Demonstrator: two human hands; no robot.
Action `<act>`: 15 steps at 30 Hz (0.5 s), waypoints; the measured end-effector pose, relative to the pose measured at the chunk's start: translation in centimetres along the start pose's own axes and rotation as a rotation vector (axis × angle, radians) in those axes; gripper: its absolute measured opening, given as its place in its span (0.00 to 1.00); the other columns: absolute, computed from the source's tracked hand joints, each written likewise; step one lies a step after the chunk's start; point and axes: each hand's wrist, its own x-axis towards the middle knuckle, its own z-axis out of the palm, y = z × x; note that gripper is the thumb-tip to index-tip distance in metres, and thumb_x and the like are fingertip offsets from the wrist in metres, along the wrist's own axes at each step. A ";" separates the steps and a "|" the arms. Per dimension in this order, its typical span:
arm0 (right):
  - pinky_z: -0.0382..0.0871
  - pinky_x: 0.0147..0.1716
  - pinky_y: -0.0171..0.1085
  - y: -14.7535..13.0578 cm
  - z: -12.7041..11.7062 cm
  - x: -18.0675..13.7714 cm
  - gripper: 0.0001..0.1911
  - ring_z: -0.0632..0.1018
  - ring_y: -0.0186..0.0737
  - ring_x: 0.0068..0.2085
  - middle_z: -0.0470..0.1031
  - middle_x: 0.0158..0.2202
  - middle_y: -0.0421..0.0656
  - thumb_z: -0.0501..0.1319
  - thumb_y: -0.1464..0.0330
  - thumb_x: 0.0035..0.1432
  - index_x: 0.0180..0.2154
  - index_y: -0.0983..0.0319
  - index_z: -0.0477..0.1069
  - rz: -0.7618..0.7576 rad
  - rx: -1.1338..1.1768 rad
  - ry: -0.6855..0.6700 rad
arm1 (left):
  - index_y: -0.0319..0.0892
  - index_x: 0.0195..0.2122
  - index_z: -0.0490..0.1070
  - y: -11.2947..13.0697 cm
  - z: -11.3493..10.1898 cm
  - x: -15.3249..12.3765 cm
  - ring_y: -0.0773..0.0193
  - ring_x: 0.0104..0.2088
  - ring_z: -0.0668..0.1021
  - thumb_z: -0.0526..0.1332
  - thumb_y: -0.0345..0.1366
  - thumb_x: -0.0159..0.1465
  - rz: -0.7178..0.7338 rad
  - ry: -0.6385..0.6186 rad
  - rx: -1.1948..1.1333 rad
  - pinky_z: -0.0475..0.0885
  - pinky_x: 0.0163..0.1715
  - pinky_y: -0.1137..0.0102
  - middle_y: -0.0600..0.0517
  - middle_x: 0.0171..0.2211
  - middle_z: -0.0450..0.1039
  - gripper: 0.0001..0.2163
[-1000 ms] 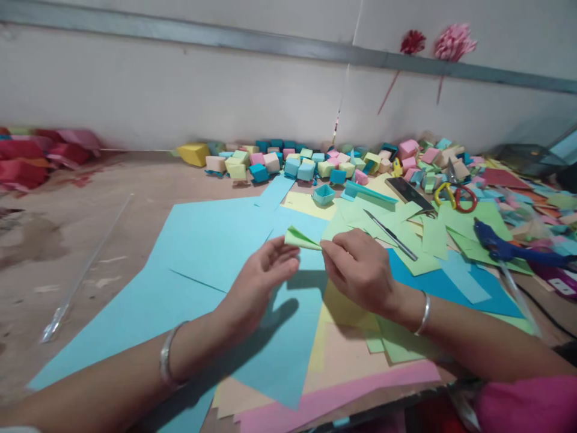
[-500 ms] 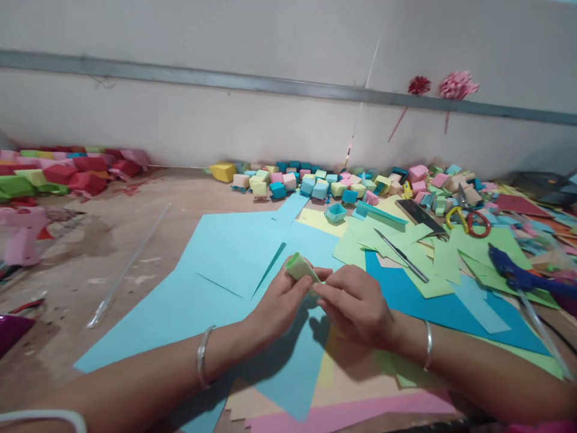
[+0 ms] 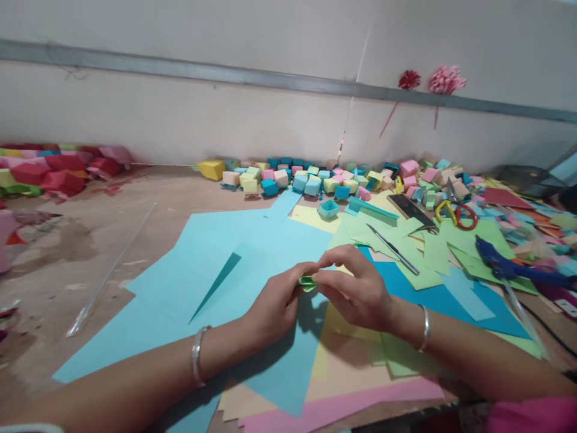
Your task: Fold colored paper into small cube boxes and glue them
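Observation:
A small folded piece of light green paper is between my two hands, above light blue sheets. My left hand is closed around its left side, with the thumb hidden from view. From the other side, the fingertips of my right hand pinch the paper's right edge, knuckles raised. An opening in the folded paper faces me. Beneath my hands, yellow, peach and pink sheets stick out from under the blue ones.
Small paper boxes line the wall, with red and pink ones at far left. To the right lie a pen, a phone, scissors and a blue-handled glue gun. A clear stick lies left.
The green paper has turned from an upright tilted tube to lying flatter, its opening now towards me. My right fingers have lifted and shifted along its edge. The view has shifted slightly.

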 end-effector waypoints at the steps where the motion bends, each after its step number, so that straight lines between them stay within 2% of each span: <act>1: 0.67 0.37 0.40 0.0 0.1 0.0 0.07 0.72 0.39 0.40 0.72 0.39 0.46 0.58 0.75 0.59 0.40 0.61 0.71 -0.023 -0.018 0.004 | 0.44 0.52 0.64 0.0 0.0 0.0 0.59 0.49 0.75 0.49 0.23 0.61 -0.003 0.001 0.004 0.70 0.48 0.61 0.46 0.50 0.73 0.19; 5: 0.65 0.35 0.38 0.0 0.0 0.3 0.08 0.72 0.36 0.36 0.74 0.34 0.42 0.58 0.76 0.60 0.40 0.60 0.72 -0.073 -0.072 0.009 | 0.43 0.52 0.62 -0.1 0.1 -0.2 0.59 0.47 0.76 0.49 0.25 0.62 -0.010 0.006 0.017 0.70 0.45 0.62 0.45 0.49 0.73 0.18; 8: 0.68 0.33 0.36 0.0 -0.3 0.7 0.05 0.72 0.35 0.35 0.72 0.33 0.43 0.58 0.74 0.60 0.36 0.61 0.72 0.064 0.061 -0.024 | 0.44 0.54 0.58 0.0 0.2 -0.3 0.61 0.43 0.77 0.49 0.24 0.62 -0.025 0.019 0.023 0.71 0.41 0.65 0.45 0.47 0.74 0.19; 11: 0.70 0.34 0.35 0.2 -0.6 0.9 0.03 0.73 0.35 0.35 0.72 0.33 0.43 0.60 0.73 0.59 0.32 0.61 0.71 0.255 0.226 -0.090 | 0.44 0.54 0.56 0.2 0.1 -0.3 0.62 0.45 0.77 0.48 0.23 0.62 -0.047 0.064 0.018 0.70 0.42 0.66 0.46 0.46 0.75 0.20; 15: 0.70 0.35 0.37 0.8 -0.6 1.0 0.02 0.74 0.37 0.36 0.73 0.33 0.44 0.60 0.72 0.59 0.33 0.61 0.70 0.299 0.221 -0.133 | 0.44 0.50 0.59 0.2 0.1 -0.2 0.62 0.42 0.76 0.49 0.25 0.63 -0.048 0.091 0.030 0.70 0.40 0.66 0.47 0.43 0.74 0.14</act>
